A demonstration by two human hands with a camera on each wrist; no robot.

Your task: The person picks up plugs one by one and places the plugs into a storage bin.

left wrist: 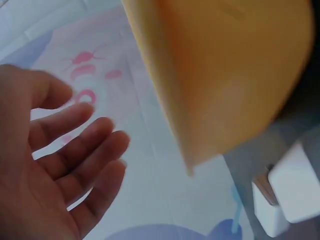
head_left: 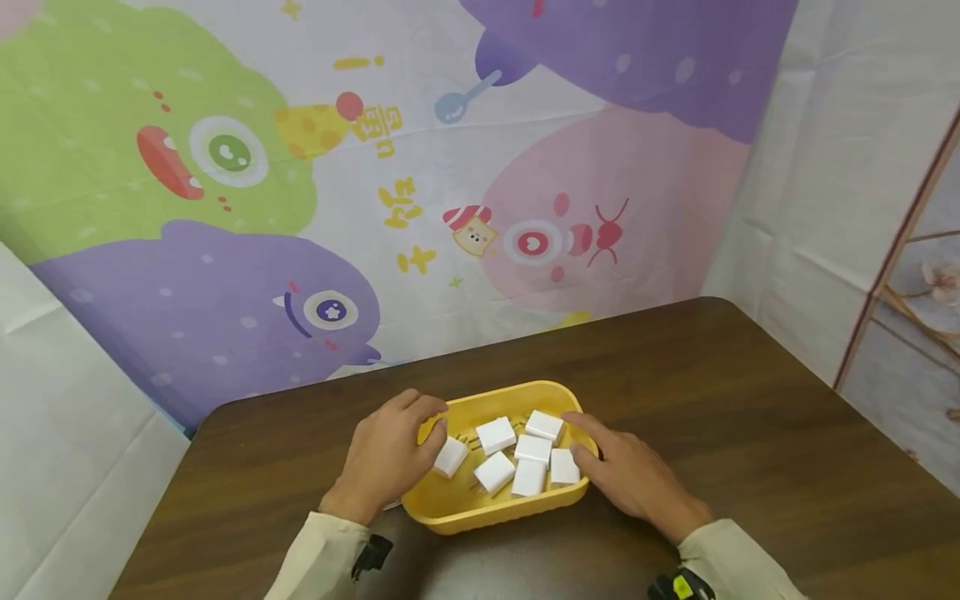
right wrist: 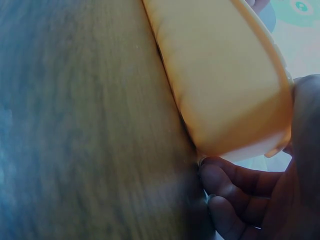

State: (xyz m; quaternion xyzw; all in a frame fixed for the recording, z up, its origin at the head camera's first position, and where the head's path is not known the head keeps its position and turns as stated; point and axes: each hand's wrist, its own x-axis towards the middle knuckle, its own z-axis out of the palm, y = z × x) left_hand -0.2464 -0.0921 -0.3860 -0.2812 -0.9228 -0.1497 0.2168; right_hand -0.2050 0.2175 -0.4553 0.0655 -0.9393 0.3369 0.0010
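Shallow yellow plastic tray [head_left: 457, 510] sits on the dark brown wooden worktop [head_left: 750, 433], near its front edge. Seven white plug-in charger blocks [head_left: 533, 448] lie loose inside the tray. My left hand [head_left: 386, 457] rests at the tray's left rim, fingers relaxed, gripping nothing. My right hand [head_left: 626, 475] lies at the tray's right rim, fingers loosely spread, touching it.

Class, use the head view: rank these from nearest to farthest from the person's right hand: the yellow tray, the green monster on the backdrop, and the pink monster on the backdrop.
1. The yellow tray: the right hand rests at its right rim, on the table.
2. The pink monster: on the backdrop, above and behind the tray.
3. The green monster: top left of the backdrop, farthest away.
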